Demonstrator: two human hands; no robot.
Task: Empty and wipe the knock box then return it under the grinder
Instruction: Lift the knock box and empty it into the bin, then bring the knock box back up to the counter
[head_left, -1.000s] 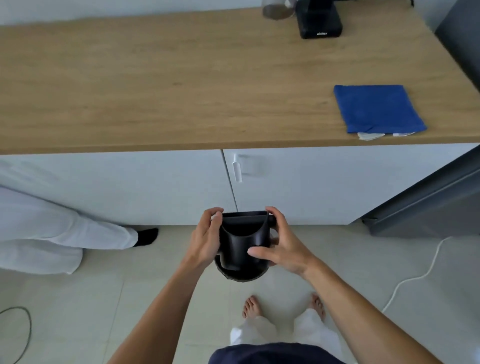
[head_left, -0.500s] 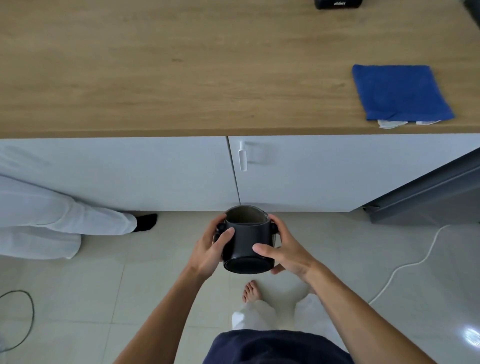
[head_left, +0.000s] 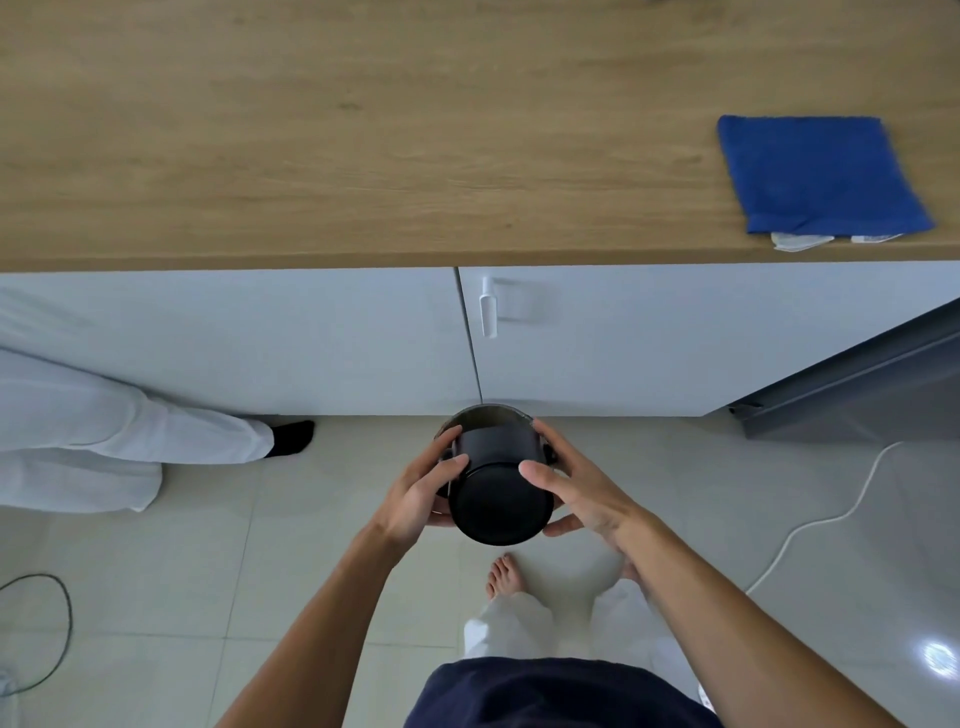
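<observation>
The black round knock box is held in the air in front of the white cabinets, above the floor. It is tipped over, with its flat base turned toward me and its open mouth facing away toward the cabinet. My left hand grips its left side and my right hand grips its right side. A folded blue cloth lies on the wooden counter at the right, near the front edge. The grinder is out of view.
White cabinet doors with a handle stand right behind the box. Another person's white trouser leg and dark sock are on the floor at left. A grey appliance and a white cable are at right. My bare feet stand below the box.
The knock box has tipped further, from its side showing to its base facing me. My view dropped lower, so the grinder at the counter's back left the frame.
</observation>
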